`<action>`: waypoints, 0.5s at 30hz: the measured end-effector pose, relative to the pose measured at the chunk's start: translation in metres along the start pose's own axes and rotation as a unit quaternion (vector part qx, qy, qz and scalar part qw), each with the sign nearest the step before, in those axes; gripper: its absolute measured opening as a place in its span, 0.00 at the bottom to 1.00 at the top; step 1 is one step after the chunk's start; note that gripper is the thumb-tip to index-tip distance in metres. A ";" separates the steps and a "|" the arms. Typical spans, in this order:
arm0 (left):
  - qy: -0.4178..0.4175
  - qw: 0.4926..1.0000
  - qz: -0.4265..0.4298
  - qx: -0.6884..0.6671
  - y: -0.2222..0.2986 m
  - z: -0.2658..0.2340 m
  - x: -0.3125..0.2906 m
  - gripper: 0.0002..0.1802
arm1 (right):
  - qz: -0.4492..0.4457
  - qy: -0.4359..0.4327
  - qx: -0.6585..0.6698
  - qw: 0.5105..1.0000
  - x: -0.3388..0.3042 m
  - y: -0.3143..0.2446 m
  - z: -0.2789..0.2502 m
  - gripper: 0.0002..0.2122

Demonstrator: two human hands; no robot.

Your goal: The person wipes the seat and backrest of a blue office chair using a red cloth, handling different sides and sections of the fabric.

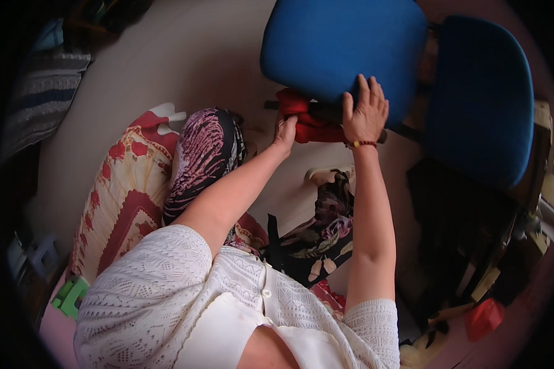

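A blue padded office chair (pixel 345 43) lies tipped in front of me, its seat facing me and its backrest (pixel 480 98) to the right. My left hand (pixel 285 130) grips a red cloth (pixel 311 123) pressed under the seat's lower edge, by the dark chair frame. My right hand (pixel 365 112) lies flat with spread fingers on the seat's lower edge, just above the cloth. A red bead bracelet circles that wrist.
Patterned fabrics lie on the pale floor: a red-and-cream piece (pixel 126 190) at left, a purple-and-black one (pixel 203 154), a dark floral one (pixel 323 234). Dark furniture with clutter and a red object (pixel 483 320) stands at right. Green and grey items (pixel 71 295) lie lower left.
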State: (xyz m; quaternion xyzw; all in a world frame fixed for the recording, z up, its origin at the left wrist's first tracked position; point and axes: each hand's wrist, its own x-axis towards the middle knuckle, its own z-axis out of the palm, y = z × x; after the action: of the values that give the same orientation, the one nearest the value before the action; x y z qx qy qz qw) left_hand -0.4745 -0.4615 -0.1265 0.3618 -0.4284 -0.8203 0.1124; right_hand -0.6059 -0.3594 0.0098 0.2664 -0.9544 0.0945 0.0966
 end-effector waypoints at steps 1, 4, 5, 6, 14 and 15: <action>0.048 0.993 -0.101 0.045 0.015 0.018 -0.007 0.31 | 0.014 0.001 -0.009 1.000 -0.006 0.012 -0.003 0.25; 0.068 0.971 -0.228 0.023 -0.002 -0.006 0.021 0.28 | 0.018 -0.021 -0.003 1.000 -0.005 -0.001 -0.005 0.25; 0.038 0.962 -0.270 0.000 -0.015 -0.018 0.039 0.27 | 0.014 -0.015 -0.001 1.000 -0.004 -0.004 -0.006 0.25; 0.021 0.956 -0.291 -0.035 -0.028 -0.028 0.057 0.26 | 0.007 -0.013 -0.001 1.000 -0.003 -0.006 -0.007 0.25; -0.005 0.949 -0.298 -0.105 -0.074 -0.081 0.117 0.24 | 0.011 -0.017 -0.003 1.000 0.004 -0.005 -0.012 0.26; -0.003 0.949 -0.298 -0.104 -0.076 -0.084 0.120 0.24 | 0.012 -0.019 0.000 1.000 0.004 -0.005 -0.012 0.26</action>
State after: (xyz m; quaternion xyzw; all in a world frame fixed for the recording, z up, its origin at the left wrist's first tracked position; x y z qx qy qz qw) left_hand -0.4929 -0.5269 -0.2772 0.4565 -0.2136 -0.8578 -0.1011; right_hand -0.6053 -0.3625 0.0231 0.2563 -0.9592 0.0903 0.0776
